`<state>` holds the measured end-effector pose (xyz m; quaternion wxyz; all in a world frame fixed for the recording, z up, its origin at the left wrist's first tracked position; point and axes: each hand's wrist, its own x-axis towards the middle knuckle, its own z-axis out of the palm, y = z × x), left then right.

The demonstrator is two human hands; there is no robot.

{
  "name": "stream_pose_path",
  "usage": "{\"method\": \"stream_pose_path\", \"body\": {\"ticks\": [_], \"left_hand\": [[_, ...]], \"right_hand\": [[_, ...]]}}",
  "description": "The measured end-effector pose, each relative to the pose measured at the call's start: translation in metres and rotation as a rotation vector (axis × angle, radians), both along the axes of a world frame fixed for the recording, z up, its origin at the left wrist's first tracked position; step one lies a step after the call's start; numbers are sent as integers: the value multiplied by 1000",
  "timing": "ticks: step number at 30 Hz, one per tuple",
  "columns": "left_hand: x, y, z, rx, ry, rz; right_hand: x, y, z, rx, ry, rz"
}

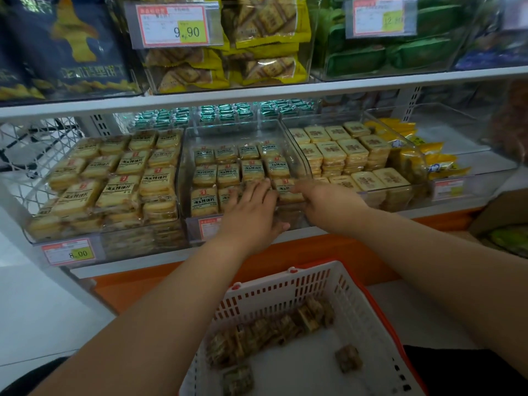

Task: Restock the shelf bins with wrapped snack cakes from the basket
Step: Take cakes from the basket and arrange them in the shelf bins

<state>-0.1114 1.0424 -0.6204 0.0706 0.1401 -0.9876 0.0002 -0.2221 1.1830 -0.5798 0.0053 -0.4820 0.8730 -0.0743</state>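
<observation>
Placement step: left hand [251, 207] flat and right hand [323, 200] loosely open, gripping nothing, settle cakes in middle bin [297, 155]; next, reach into near basket [285, 284].

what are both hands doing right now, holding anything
Left hand: open, fingers spread flat on the wrapped snack cakes in the middle clear plastic bin, gripping nothing.
Right hand: at the same bin's front; grip cannot be told.

A shop's snack aisle: white shelves [257, 95] carry clear bins [183, 224] of wrapped snack cakes [155, 180], price tags [173, 25] hang on the bin fronts, and a plastic shopping basket [288, 284] sits below.
</observation>
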Motion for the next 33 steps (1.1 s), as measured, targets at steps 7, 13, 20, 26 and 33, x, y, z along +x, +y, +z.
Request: {"method": "stream_pose_path", "body": {"ticks": [7,13,20,26,33], "left_hand": [[41,68,-61,128,377,-65],[82,99,-128,327,58,48],[91,92,-165,308,-161,120],[95,77,-174,338,-175,199],[88,73,-167,531,-166,302]], "right_hand": [[18,51,-34,-276,-141,-66],[38,79,-140,295,-345,-55],[56,98,-235,751,24,269],[43,110,-306,990,102,369],[33,105,-286,731,-338,8]]}}
